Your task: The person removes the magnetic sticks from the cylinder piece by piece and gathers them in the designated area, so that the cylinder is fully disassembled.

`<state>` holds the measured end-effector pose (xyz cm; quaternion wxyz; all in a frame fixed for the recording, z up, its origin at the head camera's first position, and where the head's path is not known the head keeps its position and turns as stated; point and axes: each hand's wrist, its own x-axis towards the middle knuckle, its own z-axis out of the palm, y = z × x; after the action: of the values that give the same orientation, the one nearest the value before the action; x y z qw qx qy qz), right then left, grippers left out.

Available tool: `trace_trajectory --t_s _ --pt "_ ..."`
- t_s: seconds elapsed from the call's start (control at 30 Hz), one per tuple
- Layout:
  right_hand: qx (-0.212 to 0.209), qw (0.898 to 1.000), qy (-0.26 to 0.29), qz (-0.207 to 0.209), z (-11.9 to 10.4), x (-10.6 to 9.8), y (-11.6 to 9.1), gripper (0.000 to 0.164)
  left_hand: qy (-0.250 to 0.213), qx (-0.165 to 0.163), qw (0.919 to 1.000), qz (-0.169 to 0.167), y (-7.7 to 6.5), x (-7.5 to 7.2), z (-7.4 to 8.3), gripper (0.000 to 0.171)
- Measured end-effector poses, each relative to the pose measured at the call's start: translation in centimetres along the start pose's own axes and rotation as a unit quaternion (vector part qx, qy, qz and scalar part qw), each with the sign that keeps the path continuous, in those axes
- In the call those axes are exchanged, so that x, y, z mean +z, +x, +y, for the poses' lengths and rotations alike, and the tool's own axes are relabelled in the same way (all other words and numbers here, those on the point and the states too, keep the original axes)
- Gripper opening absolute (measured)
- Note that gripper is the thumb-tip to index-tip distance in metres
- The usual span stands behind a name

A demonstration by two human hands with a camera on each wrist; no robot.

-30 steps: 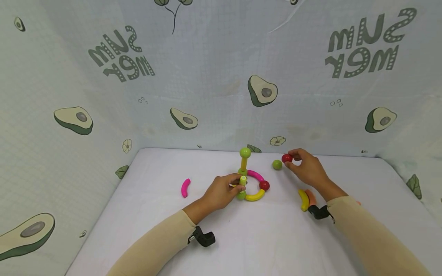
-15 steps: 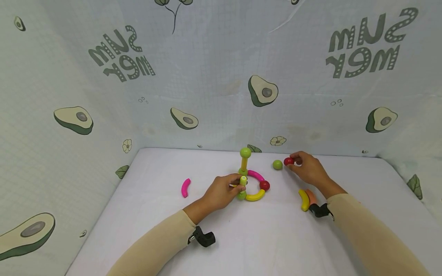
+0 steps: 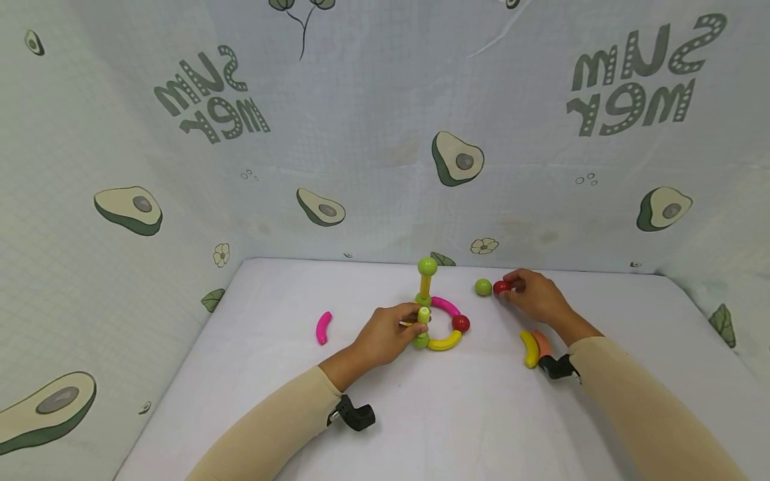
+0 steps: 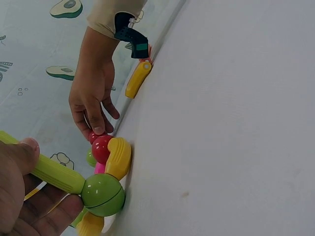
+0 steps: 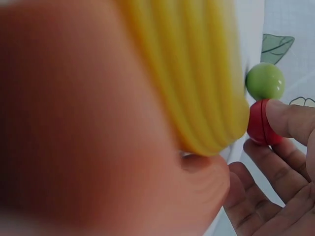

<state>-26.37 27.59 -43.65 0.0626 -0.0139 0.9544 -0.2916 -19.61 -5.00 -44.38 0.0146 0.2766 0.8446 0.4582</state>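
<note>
On the far half of the table (image 3: 457,414): left hand (image 3: 385,334) pinches the green rod (image 3: 424,315), right hand (image 3: 541,297) pinches a red ball (image 3: 500,288).
Green rod is set on a green joint ball (image 4: 103,194) at the near left of the ring (image 3: 445,343); red ball sits right of the ring, just beside a loose green ball (image 3: 483,287). Risks (judgement): sideways force from the left hand could lever the rod loose, or rock the ring and tip the yellow post (image 3: 426,286). The red ball, smooth and round, could slip under an off-centre squeeze; a knock could set the loose green ball rolling. Rod: 1 long axis, near vertical, free end up. Red ball: no long axis.
</note>
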Motion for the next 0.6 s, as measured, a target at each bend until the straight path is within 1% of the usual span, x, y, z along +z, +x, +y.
trace_trajectory --t_s 0.33,0.6 --pt "-0.004 1.000 -0.002 -0.006 0.26 0.28 0.06 0.045 -0.002 -0.001 1.0000 -0.001 -0.01 -0.02 -0.06 0.029" --pt "0.010 1.000 0.001 -0.006 0.23 0.31 -0.03 0.049 -0.010 -0.007 0.9999 -0.006 0.02 -0.07 -0.17 0.031"
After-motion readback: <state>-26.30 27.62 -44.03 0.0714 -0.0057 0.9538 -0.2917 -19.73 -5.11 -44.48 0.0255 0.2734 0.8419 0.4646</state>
